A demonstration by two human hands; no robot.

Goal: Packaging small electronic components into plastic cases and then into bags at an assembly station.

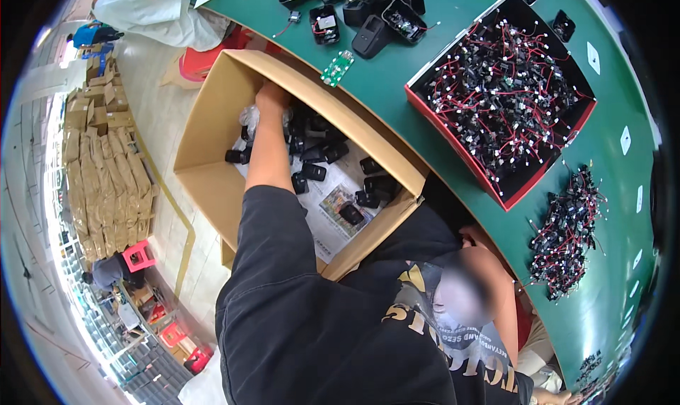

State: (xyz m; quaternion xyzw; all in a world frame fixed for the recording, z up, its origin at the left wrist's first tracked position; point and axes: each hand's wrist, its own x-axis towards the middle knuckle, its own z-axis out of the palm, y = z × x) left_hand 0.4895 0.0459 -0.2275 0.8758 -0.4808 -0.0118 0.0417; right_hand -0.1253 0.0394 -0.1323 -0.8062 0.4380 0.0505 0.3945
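My left arm reaches down into a large open cardboard box, which stands beside the table. At the box's far end is my left hand, its fingers hidden against the dark things there. Crumpled clear plastic lies next to my wrist. Several small black plastic housings are scattered over printed paper on the box's bottom. My right hand rests low by the table's edge, close to my body. Its fingers are mostly hidden, and I cannot make out anything in it.
On the green table stands a red-rimmed box full of small black parts with red wires. A loose pile of similar parts lies nearer. Black housings and a green circuit board lie at the far end, near another person's sleeve.
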